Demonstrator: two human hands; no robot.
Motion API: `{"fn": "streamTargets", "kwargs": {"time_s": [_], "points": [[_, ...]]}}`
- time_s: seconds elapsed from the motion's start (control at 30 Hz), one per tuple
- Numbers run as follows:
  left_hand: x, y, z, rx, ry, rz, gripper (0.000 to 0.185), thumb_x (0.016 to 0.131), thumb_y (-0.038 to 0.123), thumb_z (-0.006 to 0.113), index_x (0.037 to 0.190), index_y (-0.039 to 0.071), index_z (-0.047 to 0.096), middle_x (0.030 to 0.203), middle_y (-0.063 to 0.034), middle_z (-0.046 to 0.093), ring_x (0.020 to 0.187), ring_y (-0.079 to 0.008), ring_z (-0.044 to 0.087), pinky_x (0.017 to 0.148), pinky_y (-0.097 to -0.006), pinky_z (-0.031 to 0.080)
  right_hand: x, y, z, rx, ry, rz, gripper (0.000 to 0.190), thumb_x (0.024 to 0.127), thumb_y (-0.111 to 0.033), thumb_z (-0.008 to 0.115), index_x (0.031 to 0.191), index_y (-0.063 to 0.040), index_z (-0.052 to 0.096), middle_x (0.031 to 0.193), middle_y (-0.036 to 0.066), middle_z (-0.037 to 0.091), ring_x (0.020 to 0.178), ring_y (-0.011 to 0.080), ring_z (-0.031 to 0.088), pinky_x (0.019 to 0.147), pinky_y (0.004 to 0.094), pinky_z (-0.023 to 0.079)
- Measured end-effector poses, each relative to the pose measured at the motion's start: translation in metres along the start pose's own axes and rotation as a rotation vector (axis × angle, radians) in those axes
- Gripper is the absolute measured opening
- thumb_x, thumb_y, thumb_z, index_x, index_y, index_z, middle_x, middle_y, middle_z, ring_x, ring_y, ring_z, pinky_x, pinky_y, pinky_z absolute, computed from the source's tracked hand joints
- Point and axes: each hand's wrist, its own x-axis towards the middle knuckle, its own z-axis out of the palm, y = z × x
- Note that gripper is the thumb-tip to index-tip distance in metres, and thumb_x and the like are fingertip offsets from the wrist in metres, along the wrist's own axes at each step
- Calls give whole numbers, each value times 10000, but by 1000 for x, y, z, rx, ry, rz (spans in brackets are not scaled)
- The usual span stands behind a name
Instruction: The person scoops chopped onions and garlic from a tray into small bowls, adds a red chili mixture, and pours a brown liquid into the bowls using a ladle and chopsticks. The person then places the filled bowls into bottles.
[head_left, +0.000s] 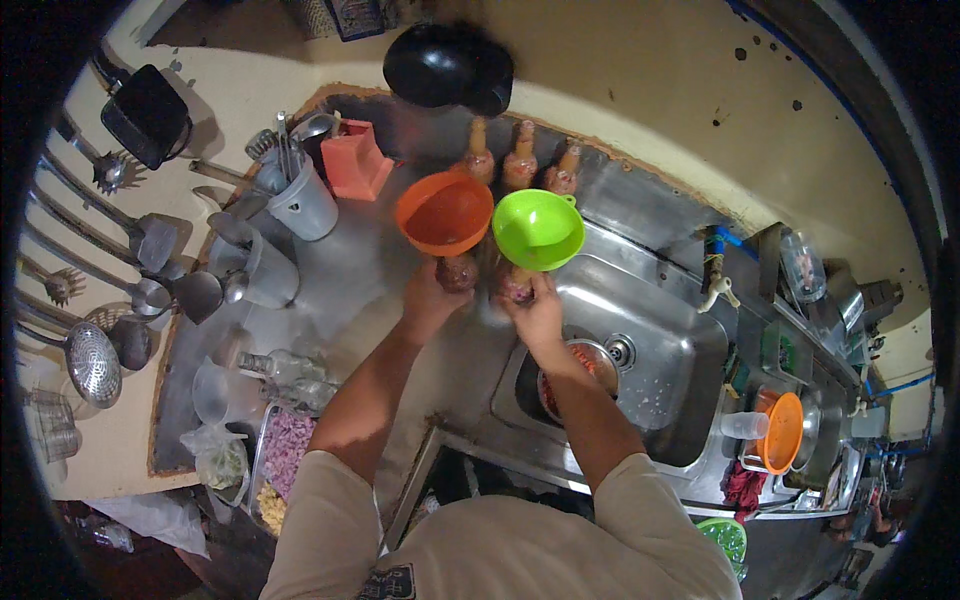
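Observation:
Before me, my left hand (431, 300) grips a glass bottle (456, 274) with dark reddish contents, under an orange funnel (444, 213). My right hand (538, 309) holds a second filled bottle (516, 285), and a lime-green funnel (538, 229) sits over it. The funnels hide both bottle tops. Behind them, several filled glass bottles (520, 159) stand upright in a row by the wall. Below my right forearm, a metal bowl (611, 367) with chopped red pieces lies in the sink (667, 330).
Left on the steel counter are utensil tubs (304, 206), a coral-red block-shaped holder (354, 161), clear glass bottles (296, 369) lying down, and a tray of chopped purple onion (289, 442). Ladles hang on the left wall. A faucet (720, 292) and an orange basin (781, 433) are right.

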Motion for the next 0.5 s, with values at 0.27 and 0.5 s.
{"fn": "streamTargets", "kwargs": {"time_s": [0.27,0.5], "points": [[19,-8,20,-3,27,91,835,695,180,920,1407,24,511,1219,-160,702,1162,-315,689,993,-414,537,8,-13,-3,83,-32,30,665,709,-185,908,1301,-49,638,1236,239,657,1149,448,636,956,477,545],[19,-29,32,15,42,-15,889,687,195,923,1445,38,486,1246,-172,686,1187,-344,666,1019,-435,524,13,-7,-29,4,-13,-86,600,770,-181,885,1297,-29,642,1242,227,672,1138,435,664,965,475,551]]}}
